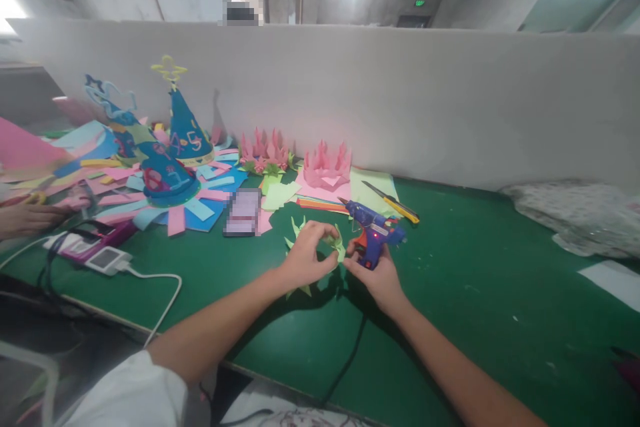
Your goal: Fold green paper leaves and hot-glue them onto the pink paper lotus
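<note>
My left hand [310, 253] is closed on a light green paper piece [341, 247] between thumb and fingers. More pointed green paper leaves show behind and below that hand; whether they all belong to one piece is partly hidden. In my right hand [379, 280] is a blue hot glue gun [373, 230] with a small red light lit. Its nozzle points up and to the left, above the green paper. The right fingertips are close to the paper's lower end; I cannot tell if they touch it. Just beyond stands a pink paper crown [327, 163].
A yellow utility knife [400, 208] lies behind the glue gun. Blue cone hats [187, 130], paper strips and a phone [243, 212] are to the left. Another person's hand [33, 217] is at far left. A power strip [90, 247] with cables lies nearby; plastic wrapping [585, 217] is at right.
</note>
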{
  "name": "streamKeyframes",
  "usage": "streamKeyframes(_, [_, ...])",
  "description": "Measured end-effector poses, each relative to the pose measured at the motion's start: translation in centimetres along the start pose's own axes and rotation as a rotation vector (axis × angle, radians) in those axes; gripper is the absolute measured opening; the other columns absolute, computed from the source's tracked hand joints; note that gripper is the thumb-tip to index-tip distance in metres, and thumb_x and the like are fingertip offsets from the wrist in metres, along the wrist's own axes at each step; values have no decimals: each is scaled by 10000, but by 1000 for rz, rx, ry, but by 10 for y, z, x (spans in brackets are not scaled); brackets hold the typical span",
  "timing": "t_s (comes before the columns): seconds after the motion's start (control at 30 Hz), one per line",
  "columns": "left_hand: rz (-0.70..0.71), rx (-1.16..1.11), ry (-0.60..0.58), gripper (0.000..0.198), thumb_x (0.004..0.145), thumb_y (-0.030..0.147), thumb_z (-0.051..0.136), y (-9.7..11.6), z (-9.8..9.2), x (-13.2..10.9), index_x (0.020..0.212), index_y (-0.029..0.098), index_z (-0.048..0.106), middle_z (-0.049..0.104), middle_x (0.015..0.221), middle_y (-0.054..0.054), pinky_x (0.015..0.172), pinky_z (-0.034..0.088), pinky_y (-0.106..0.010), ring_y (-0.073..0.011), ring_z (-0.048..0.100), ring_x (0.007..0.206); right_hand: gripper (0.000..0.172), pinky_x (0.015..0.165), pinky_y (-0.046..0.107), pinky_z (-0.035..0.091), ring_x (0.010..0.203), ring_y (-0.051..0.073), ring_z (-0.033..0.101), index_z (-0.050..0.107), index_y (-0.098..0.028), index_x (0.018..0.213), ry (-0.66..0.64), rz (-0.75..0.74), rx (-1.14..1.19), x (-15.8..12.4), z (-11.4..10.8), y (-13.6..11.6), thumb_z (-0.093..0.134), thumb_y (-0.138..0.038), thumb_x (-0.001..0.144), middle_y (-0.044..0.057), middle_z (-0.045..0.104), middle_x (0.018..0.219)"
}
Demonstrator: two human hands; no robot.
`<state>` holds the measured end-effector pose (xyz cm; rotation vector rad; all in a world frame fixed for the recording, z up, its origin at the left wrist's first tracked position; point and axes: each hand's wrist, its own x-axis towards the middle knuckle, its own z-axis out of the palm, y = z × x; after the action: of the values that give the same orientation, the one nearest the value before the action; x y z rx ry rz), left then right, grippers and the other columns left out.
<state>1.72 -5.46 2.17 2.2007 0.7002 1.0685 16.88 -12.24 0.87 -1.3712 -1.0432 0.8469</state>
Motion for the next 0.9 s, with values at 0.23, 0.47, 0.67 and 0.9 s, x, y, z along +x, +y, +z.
streamKeyframes(0.23, [-112, -219, 26, 236, 707, 117, 512, -10, 0, 3, 919, 204, 455, 528, 921, -33, 817, 425, -312, -161, 517, 887, 364, 491, 252, 408, 469, 94, 471, 510, -202, 812, 26, -7, 6, -1, -1, 1, 722, -422, 615, -37, 556, 599])
streamKeyframes(0.47, [-336, -632, 73, 218, 716, 198, 531, -21, 1, 8, 898, 206, 413, 470, 851, 9, 657, 474, -226, -76, 539, 683, 329, 424, 249, 343, 409, 93, 430, 508, -191, 565, 62, -75, 65, 1, -16, 1, 625, -451, 730, -17, 511, 502])
streamKeyframes(0.67, [-418, -671, 57, 189, 693, 160, 504, -23, -3, 9, 876, 199, 474, 514, 807, 24, 608, 452, -204, -62, 542, 615, 289, 352, 225, 322, 347, 89, 412, 572, -194, 751, 83, -7, 48, 7, -24, -1, 653, -466, 696, -37, 523, 458])
streamKeyframes(0.9, [-383, -666, 157, 259, 666, 104, 525, -22, -6, 11, 908, 195, 500, 536, 887, -2, 694, 455, -216, -95, 525, 765, 365, 372, 232, 346, 349, 89, 430, 628, -162, 862, -122, -25, -82, 4, -30, 1, 636, -487, 696, -25, 532, 454])
